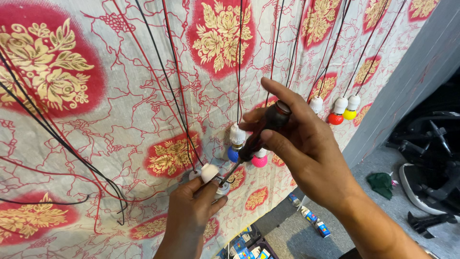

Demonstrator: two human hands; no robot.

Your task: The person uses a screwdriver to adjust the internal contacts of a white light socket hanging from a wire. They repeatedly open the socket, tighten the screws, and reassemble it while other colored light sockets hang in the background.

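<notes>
My right hand (pixel 306 148) grips a screwdriver (pixel 261 134) with a dark red and black handle, its metal shaft slanting down to the left. The tip meets a white bulb holder (pixel 209 172) that my left hand (pixel 194 208) pinches from below. Red and black wires (pixel 179 91) run down the cloth into that holder. Just behind the screwdriver hang a blue bulb (pixel 233 153) and a pink bulb (pixel 259 160) in white holders.
A white cloth with red and gold flower patches (pixel 96 120) covers the surface. More bulbs hang at the right: white (pixel 316 104), red (pixel 335 118), yellow (pixel 350 114). Small boxes (pixel 314 220) lie on the grey floor below. A dark chair base (pixel 431 163) stands far right.
</notes>
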